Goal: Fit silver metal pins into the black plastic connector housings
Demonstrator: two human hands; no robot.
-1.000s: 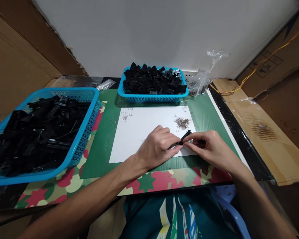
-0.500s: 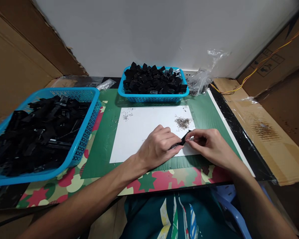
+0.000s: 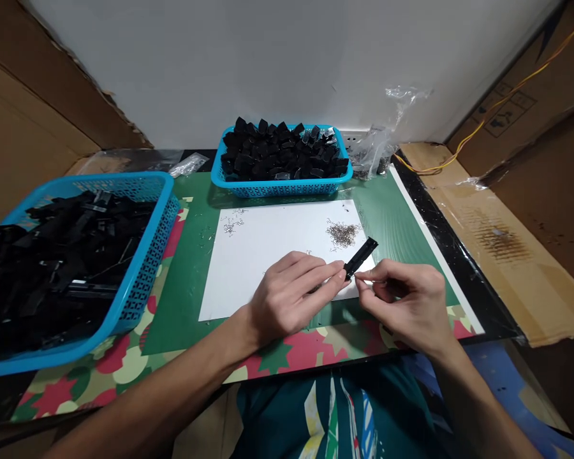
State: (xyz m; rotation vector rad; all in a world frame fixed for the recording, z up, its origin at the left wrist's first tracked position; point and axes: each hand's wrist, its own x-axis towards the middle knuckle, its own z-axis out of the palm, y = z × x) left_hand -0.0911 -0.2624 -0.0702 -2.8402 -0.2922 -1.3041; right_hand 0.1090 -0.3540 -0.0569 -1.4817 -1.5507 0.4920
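Observation:
My left hand (image 3: pixel 291 294) pinches the near end of a small black plastic strip (image 3: pixel 361 257), which angles up and to the right over the white paper sheet (image 3: pixel 268 239). My right hand (image 3: pixel 404 306) is closed, its thumb and forefinger pinched together right at the strip's near end; whatever they hold is too small to make out. A little heap of tiny metal springs (image 3: pixel 342 233) lies on the paper just beyond the strip. Both hands hover over the paper's near right corner.
A blue basket (image 3: pixel 138 280) full of long black parts stands at the left. A smaller blue basket (image 3: pixel 277 188) of black blocks sits at the back. Crumpled clear plastic bags (image 3: pixel 377 153) lie beside it. Cardboard walls enclose both sides; a green mat (image 3: pixel 392 217) covers the table.
The black strip is raised and more exposed now, tilted up to the right. My right hand has drawn back toward me a little. The camera view has shifted slightly.

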